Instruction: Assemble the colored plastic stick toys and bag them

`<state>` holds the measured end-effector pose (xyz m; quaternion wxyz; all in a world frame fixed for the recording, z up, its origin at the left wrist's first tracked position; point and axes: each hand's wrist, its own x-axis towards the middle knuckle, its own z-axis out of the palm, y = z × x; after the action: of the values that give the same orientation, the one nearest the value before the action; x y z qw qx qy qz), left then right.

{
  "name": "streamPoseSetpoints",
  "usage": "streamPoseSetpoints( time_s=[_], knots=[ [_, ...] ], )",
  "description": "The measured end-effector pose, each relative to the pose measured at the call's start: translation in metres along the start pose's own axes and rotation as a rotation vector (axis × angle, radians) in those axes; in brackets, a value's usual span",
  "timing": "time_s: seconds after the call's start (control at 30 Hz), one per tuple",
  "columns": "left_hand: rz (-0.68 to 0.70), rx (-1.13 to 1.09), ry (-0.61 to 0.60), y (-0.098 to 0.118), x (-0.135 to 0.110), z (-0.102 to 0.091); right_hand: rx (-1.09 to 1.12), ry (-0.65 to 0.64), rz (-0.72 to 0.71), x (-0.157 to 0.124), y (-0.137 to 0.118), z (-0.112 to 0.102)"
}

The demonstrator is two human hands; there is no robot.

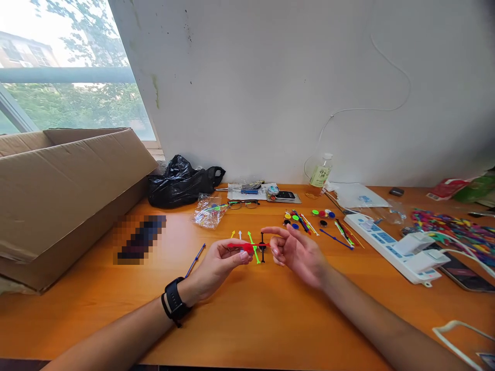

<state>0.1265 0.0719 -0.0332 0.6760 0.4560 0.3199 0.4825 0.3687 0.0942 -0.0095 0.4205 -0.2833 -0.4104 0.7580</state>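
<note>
Pinching a thin red spinner with a rounded hub, the left hand has a narrow grip. The right hand's grip is parted beside the tip.

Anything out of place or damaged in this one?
Yes, two things: a blocky, pixelated patch on the table beside the cardboard box obscures whatever lies there, and a greenish stain marks the pale wall near the window. The red piece in the left hand shows no obvious damage.
</note>
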Motion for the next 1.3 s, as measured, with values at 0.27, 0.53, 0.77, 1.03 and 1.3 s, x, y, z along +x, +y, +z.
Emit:
streamPoseSetpoints(
  time_s=[0.27, 0.53, 0.77, 1.03, 1.3],
  knots=[
    [0.025, -0.062, -0.015, 0.002, 0.001, -0.001, 0.071, -0.239, -0.086, -0.003, 0.005, -0.009],
    [0.028, -0.066, 0.001, 0.002, 0.001, -0.002, 0.075, -0.121, -0.113, 0.0, 0.003, -0.01],
    [0.032, 0.032, 0.03, 0.003, -0.003, -0.001, 0.055, -0.106, -0.113, 0.0, 0.008, -0.005],
    [0.006, 0.063, 0.055, 0.006, -0.005, 0.003, -0.036, -0.063, -0.123, -0.002, 0.008, -0.001],
    [0.033, 0.099, 0.045, 0.008, -0.007, 0.004, -0.119, 0.005, -0.122, -0.004, 0.009, 0.002]
  ],
)
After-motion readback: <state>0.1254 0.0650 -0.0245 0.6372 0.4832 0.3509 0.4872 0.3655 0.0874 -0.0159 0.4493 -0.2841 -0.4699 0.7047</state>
